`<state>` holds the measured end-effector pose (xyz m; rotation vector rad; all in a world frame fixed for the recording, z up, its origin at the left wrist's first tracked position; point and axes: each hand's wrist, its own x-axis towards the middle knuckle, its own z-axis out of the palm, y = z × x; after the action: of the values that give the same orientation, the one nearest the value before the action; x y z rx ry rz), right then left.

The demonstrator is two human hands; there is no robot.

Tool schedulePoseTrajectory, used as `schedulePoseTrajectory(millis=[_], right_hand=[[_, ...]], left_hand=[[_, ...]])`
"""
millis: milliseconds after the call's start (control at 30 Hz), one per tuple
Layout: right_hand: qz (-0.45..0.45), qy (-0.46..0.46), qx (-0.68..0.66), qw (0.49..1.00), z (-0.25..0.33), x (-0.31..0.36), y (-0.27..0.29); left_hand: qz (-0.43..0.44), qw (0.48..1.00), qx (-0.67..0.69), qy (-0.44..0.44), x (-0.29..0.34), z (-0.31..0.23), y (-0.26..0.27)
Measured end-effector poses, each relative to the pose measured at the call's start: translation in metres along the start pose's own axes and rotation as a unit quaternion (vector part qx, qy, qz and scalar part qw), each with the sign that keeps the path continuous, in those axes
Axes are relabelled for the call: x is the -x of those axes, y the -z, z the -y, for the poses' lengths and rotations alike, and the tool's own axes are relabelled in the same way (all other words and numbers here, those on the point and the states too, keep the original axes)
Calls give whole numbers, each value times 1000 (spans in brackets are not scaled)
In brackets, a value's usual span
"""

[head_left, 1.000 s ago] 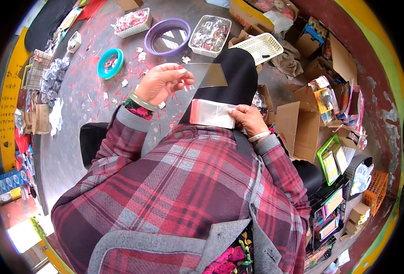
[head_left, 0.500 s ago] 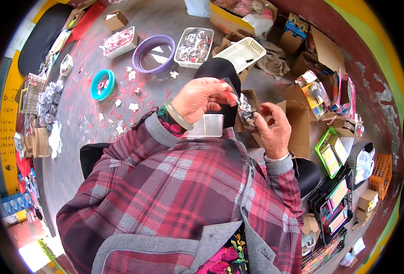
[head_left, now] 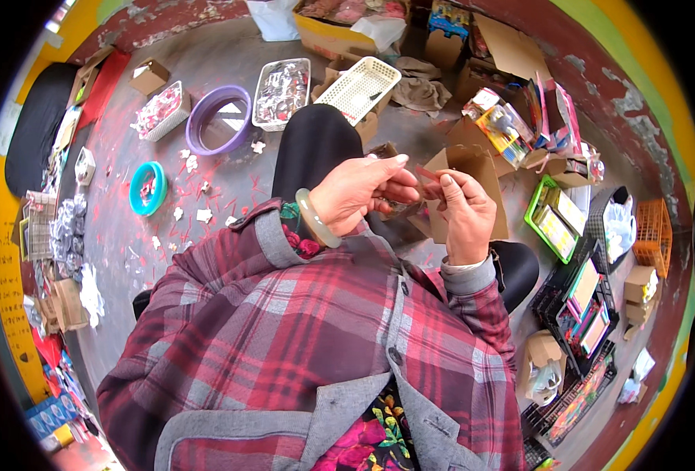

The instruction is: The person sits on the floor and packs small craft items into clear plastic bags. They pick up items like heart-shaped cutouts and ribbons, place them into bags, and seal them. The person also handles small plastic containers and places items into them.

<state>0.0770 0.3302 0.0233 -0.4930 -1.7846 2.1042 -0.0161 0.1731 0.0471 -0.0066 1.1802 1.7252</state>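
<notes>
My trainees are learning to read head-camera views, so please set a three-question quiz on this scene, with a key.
1. Which hand's wrist wears the pale bangle?
2. True or false: the turquoise bowl sits farther left in the picture than the purple basin.
3. The thin strip at the right hand is: A) green; B) reddish; C) blue.

Key: 1. The left hand; 2. True; 3. B.
</notes>
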Motion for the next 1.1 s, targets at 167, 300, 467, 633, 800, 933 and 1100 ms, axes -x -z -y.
schedulePoseTrajectory(millis=[167,300,467,633,800,933,1100], right_hand=[[-1,-122,-172,978,-11,-1,23],[-15,-131,-181,975,-9,4,22],[2,-84,-118,989,-5,7,18],[-12,-22,-75,997,-1,9,25],[-9,78,-40,996,5,11,25],[109,213,117,964,17,9,30],[135,248,168,945,32,10,32]], left_hand=[[-17,995,-14,-100,-4,4,-2],[-12,996,-58,-67,-10,5,-11],[48,995,-87,-30,-21,17,-13],[85,995,-24,-35,-23,16,-12],[214,976,-31,5,-25,6,0],[237,970,-32,31,-29,3,-5],[261,960,-93,43,-40,-1,-10]])
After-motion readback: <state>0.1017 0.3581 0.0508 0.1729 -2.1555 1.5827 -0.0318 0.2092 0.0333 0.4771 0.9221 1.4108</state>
